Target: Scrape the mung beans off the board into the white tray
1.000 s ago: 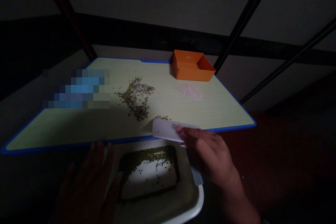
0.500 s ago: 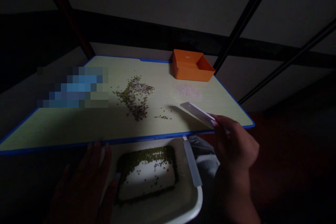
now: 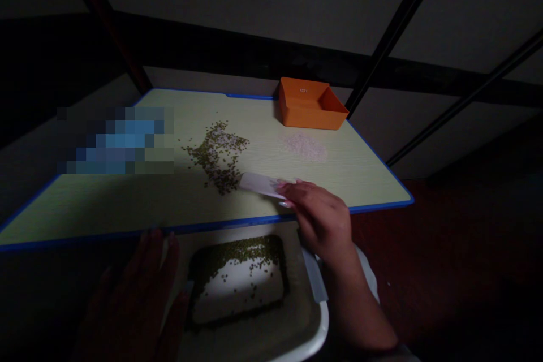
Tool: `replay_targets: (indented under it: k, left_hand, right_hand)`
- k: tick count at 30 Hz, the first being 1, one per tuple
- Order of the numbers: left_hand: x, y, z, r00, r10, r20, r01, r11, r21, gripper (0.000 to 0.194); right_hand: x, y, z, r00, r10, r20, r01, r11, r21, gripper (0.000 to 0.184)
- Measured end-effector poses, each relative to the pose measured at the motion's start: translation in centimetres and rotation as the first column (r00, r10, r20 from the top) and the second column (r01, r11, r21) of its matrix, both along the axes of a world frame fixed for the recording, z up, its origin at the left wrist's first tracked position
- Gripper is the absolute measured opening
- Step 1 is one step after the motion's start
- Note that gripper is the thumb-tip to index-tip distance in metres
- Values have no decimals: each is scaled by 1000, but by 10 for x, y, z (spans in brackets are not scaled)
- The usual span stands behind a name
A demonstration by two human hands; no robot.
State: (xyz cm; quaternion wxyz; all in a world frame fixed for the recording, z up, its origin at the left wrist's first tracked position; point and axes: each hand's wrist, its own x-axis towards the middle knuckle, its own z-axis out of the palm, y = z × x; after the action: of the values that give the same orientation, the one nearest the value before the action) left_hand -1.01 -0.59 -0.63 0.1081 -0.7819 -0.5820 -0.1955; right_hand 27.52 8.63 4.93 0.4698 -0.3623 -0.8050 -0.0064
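My right hand (image 3: 324, 215) is closed on a flat, pale scraper (image 3: 259, 184), held low over the board near its front edge. The scraper's far end is at the lower right of a loose pile of green beans mixed with pale grains (image 3: 218, 153). Whether its edge touches the beans I cannot tell. My left hand (image 3: 131, 294) is in deep shadow, fingers stretched out, along the left side of a white tub (image 3: 311, 336). More green beans (image 3: 237, 251) lie in the tub, mostly along its far side.
The pale board (image 3: 127, 203) has a blue rim and sits just beyond the tub. An orange open box (image 3: 314, 116) stands at its back right, with a patch of pale grains (image 3: 305, 147) before it. A blurred blue item (image 3: 127, 138) lies at the left.
My right hand has moved left and slightly up with the scraper, bringing its end to the bean pile. The few beans beside the pile no longer show. My left hand stays put.
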Motion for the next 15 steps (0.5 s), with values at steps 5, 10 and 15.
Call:
replay_targets:
  k: [5, 10, 15]
  left_hand:
    - [-1, 0, -3, 999, 30, -24, -31, 999, -22, 69]
    - [2, 1, -1, 1000, 4, 10, -4, 1000, 19, 69]
    - [4, 1, 0, 999, 38, -24, -38, 999, -15, 68]
  right_hand:
    - [8, -3, 6, 996, 85, -29, -86, 996, -21, 26]
    - [19, -2, 4, 989, 134, -63, -135, 991, -13, 25]
    - [22, 1, -5, 977, 73, -199, -46, 989, 137, 35]
